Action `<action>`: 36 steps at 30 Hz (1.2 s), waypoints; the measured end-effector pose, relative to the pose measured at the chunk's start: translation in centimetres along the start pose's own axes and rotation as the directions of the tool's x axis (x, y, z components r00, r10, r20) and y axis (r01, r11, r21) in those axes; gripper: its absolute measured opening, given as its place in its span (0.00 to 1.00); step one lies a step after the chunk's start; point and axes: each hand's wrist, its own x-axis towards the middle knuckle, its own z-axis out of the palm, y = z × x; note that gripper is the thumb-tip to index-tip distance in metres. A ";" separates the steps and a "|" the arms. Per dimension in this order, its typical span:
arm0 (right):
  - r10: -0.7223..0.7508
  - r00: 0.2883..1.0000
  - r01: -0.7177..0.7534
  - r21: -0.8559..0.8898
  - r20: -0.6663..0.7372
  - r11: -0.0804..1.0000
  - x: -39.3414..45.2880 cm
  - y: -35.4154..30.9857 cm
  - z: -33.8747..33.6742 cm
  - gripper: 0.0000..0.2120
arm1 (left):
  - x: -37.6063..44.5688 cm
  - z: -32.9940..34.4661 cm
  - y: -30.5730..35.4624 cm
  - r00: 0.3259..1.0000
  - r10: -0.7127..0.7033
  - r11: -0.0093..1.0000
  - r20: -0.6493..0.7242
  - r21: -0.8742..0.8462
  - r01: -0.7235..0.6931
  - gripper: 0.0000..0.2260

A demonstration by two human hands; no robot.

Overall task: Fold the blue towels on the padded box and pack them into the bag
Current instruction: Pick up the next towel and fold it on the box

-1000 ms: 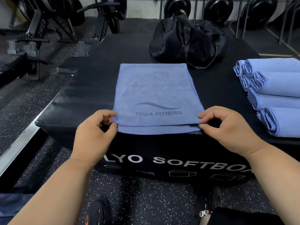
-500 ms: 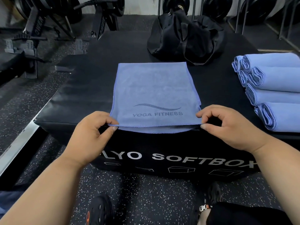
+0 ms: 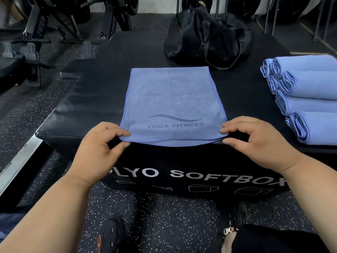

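Note:
A blue towel point(image 3: 171, 99) printed "YOGA FITNESS" lies doubled over on the black padded box point(image 3: 87, 99), its near edge at the box's front rim. My left hand point(image 3: 102, 143) pinches the towel's near left corner between thumb and fingers. My right hand point(image 3: 255, 141) pinches the near right corner the same way. Several rolled blue towels point(image 3: 308, 99) are stacked at the right side of the box. The black bag point(image 3: 207, 39) sits slumped at the far middle of the box, its opening not visible.
Gym machines point(image 3: 36, 39) stand on the speckled rubber floor point(image 3: 32, 114) to the left. Weight plates and racks line the back wall. My feet in dark shoes point(image 3: 113, 234) stand in front of the box.
Both hands, still pinching the near corners, have pulled the top layer's edge toward the box's front rim, so less of the lower layer shows beneath it.

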 end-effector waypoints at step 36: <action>0.093 0.817 0.165 0.385 -0.570 0.908 -3.6 -12.3 -8.0 0.15 | -2.7 -10.3 12.2 0.924 -0.177 0.918 -0.338 -0.396 0.031 0.09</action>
